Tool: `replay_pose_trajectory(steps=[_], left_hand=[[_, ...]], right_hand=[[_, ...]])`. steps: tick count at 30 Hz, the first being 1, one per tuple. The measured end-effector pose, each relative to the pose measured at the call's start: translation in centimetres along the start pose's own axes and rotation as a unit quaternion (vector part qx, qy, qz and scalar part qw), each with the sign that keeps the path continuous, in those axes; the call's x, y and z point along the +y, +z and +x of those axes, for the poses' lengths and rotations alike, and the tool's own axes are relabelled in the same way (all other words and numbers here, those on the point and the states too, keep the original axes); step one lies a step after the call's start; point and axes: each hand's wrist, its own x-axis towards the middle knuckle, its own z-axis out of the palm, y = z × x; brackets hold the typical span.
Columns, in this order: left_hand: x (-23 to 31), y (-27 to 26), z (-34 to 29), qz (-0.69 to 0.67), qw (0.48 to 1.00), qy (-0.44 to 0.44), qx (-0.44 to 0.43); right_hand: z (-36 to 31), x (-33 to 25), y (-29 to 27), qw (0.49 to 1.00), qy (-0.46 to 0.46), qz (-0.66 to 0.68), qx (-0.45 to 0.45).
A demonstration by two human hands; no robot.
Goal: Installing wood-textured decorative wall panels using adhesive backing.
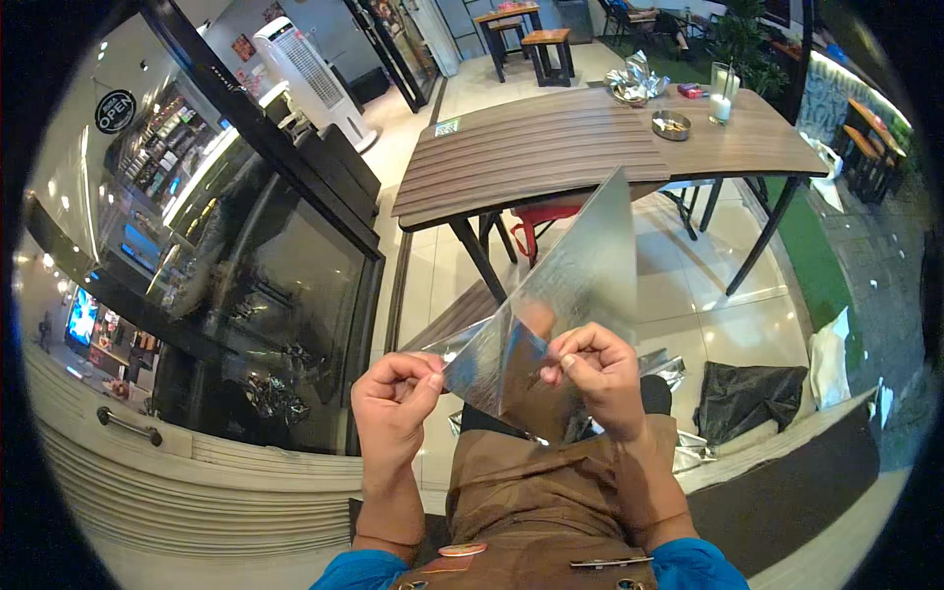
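I have the left hand (pixel 396 393) closed in a thumb-and-finger pinch on the near-left corner of a thin, clear, glossy triangular film sheet (pixel 580 265). My right hand (pixel 605 379), pinched just as tightly, grips its near edge farther right. The sheet's long axis slants from near left to far right, its sharp tip pointing toward the brown wood-grain table (pixel 531 138).

Round black sign (pixel 115 112): is hanging at the upper left, showing large white lettering.
Card (pixel 447 127): is lying at the far left corner of the bench (pixel 531 138), bearing green-and-white print too small to read.
Badge (pixel 462 550): is sitting on the brown apron (pixel 531 546), its marks staying unreadable.
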Motion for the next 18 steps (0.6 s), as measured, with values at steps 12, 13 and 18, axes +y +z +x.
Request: replay_pose_trajectory(steps=[12,13,18], left_hand=[[0.3,2.3,1.4,0.040,0.996,-0.011,-0.075],[0.4,2.4,1.5,0.037,0.996,-0.010,-0.075],[0.9,3.3,1.3,0.040,0.994,-0.021,-0.095]], right_hand=[[0.8,-5.0,0.1,0.886,-0.341,-0.313,-0.010],[1.3,-6.1,0.0,0.889,-0.319,-0.329,-0.001],[1.6,-8.0,1.8,0.836,-0.329,-0.429,-0.093]])
